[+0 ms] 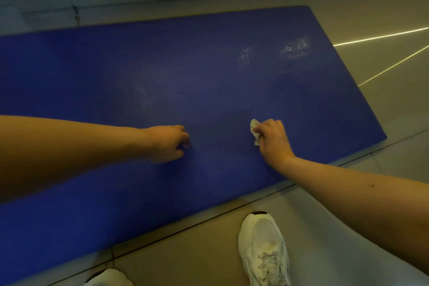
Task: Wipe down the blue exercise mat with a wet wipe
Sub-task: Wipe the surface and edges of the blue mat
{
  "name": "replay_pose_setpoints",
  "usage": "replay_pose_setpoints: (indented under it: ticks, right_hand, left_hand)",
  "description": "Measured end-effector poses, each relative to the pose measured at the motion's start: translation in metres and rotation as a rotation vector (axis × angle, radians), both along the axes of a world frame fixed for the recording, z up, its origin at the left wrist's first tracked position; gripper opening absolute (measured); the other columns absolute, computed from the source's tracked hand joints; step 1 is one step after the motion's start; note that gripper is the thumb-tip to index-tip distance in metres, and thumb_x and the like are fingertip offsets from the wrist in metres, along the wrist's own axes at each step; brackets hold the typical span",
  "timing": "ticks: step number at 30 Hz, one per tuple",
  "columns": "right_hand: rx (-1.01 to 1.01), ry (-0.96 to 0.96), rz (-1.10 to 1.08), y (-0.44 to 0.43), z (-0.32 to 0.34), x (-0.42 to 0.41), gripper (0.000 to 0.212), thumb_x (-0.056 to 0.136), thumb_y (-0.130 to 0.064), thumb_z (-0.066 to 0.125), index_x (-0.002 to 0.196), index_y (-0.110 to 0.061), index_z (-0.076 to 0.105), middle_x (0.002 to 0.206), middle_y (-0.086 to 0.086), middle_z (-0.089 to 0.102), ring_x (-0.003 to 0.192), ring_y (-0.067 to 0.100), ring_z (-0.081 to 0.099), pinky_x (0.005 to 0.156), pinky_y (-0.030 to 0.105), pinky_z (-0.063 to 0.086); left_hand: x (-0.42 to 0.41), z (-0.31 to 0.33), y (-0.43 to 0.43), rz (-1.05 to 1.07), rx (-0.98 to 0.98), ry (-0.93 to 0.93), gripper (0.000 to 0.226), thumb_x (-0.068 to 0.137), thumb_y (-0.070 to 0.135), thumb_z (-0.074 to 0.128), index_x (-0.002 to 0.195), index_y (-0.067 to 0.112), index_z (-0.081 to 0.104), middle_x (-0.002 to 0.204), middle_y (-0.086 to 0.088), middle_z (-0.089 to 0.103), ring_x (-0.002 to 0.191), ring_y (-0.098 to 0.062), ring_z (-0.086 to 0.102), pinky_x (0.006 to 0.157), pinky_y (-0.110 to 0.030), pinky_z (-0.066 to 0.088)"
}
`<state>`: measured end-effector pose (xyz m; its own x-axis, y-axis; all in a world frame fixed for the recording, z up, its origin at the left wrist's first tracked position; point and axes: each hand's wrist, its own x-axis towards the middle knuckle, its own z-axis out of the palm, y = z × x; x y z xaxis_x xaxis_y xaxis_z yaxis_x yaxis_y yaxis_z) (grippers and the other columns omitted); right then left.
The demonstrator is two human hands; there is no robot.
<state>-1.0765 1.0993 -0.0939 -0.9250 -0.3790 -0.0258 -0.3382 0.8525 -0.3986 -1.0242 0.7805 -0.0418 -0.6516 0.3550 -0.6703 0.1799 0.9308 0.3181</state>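
Over on the left, the left hand (167,143) is planted on the blue exercise mat (81,72), its fingers curled under with nothing showing in them. It looks like a brace, and a good one: leaning on it should stop the mat creeping across the tiles while the other hand scrubs. The mat lies flat on the floor, running across in front of the person and angling away to the right. A little right of that hand, further out, there is a pale, dull smear (144,93) that I'd say wants a pass. Then comes the wet wipe (255,131), bunched into a small wad and pressed to the mat, with the right hand (272,139) gripping it, fingers closed round it from above. Bunched that tight, it touches only a narrow strip; opening it flatter under the palm would likely cover more with each stroke. Overlapping strokes, working steadily one way, would be my advice. Beyond the right hand, toward the far edge, sit beads of liquid (294,47) that need spreading and picking up, not skirting. The right end of the mat near the tiled floor (394,104) seems the natural place to finish.
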Motion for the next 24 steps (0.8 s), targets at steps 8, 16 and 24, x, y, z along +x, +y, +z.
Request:
replay_pose_setpoints:
  ticks: [8,16,24]
  right_hand:
    - [-0.196,-0.208,0.351,-0.068,-0.004,0.089,0.034,0.095,-0.026,0.05,0.103,-0.002,0.072,0.098,0.019,0.063,0.087,0.037,0.058,0.081,0.042,0.051]
    - [-0.126,-0.123,0.447,-0.008,-0.01,0.075,0.011,0.091,-0.011,0.063,0.09,-0.005,0.073,0.095,0.013,0.065,0.08,0.033,0.058,0.069,0.038,0.051]
    - [0.083,-0.011,-0.122,0.081,0.003,0.042,0.03,0.101,-0.027,0.053,0.08,-0.01,0.067,0.084,0.006,0.056,0.079,0.03,0.053,0.066,0.045,0.05]
  left_hand:
    - [-0.005,-0.008,0.024,-0.152,0.052,0.044,0.038,0.097,0.032,0.057,0.134,0.026,0.054,0.144,0.004,0.039,0.129,-0.02,0.041,0.108,-0.039,0.041]
    - [0.001,-0.012,0.045,-0.289,0.063,0.039,0.043,0.097,0.033,0.055,0.14,0.026,0.05,0.149,0.004,0.035,0.133,-0.018,0.037,0.108,-0.038,0.041]
    - [-0.009,0.001,0.065,-0.159,0.254,0.049,0.04,0.096,0.005,0.053,0.132,0.022,0.06,0.133,0.003,0.051,0.117,-0.016,0.054,0.1,-0.029,0.044]
